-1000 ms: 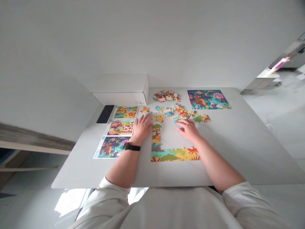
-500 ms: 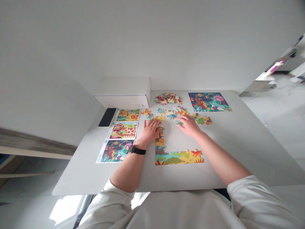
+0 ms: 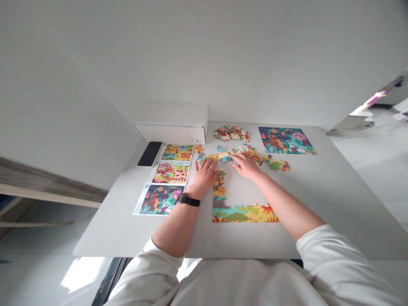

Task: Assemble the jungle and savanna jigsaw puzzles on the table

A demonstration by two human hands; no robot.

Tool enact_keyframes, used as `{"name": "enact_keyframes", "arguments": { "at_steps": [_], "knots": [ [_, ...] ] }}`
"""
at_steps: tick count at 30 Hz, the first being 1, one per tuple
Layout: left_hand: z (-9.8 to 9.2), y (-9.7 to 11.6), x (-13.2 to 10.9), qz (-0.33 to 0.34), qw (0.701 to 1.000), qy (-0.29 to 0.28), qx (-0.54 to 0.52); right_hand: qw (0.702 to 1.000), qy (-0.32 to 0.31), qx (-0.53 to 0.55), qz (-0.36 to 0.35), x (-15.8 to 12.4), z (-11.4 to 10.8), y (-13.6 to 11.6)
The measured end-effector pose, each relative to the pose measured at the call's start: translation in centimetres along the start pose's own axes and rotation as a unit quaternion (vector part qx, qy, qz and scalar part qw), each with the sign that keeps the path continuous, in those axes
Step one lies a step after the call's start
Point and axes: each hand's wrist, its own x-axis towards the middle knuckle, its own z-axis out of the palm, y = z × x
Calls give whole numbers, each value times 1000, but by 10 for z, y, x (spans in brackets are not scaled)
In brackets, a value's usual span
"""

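Observation:
An L-shaped joined strip of jigsaw puzzle (image 3: 242,214) lies in front of me, with a left column and a bottom row. My left hand (image 3: 205,173) rests spread at the top of that column, its fingertips by loose yellow puzzle pieces (image 3: 214,157). Farther right, my right hand (image 3: 247,165) reaches with fingers apart to the loose pieces, its fingertips beside a blue piece (image 3: 226,157). Whether the fingertips press on a piece is too small to tell. More loose pieces (image 3: 274,164) lie to the right of my right hand.
A heap of puzzle pieces (image 3: 232,133) sits at the back. Behind on the left stands a white box (image 3: 170,127), with a black phone (image 3: 149,154) before it. A sheet with three pictures (image 3: 137,210) lies left; a finished dark puzzle picture (image 3: 287,140) lies back right.
My right hand has shifted left, closer to my left hand, over the loose pieces. The whole view has swung slightly left, so the table things appear farther right.

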Motion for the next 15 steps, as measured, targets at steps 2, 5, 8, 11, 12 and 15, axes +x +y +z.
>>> {"name": "enact_keyframes", "arguments": {
  "at_steps": [2, 5, 8, 11, 12, 15],
  "knots": [
    [1, 0, 1, 7, 1000, 4, -5, 1000, 1, -4, 6, 0, 1, 6],
    [2, 0, 1, 30, 999, 12, -23, 1000, 8, -11, 6, -3, 0, 14],
    [3, -1, 1, 49, 998, 11, -45, 1000, 28, -7, 11, -8, -3, 20],
    [4, -1, 0, 52, 997, 14, -59, 998, 42, -3, 42, -12, -11, 25],
    [4, -1, 0, 50, 997, 18, -61, 997, 43, -6, 60, -12, -15, 26],
    [3, 0, 1, 39, 997, 29, -64, 993, 39, -20, 112, -3, -26, 30]
  ]
}}
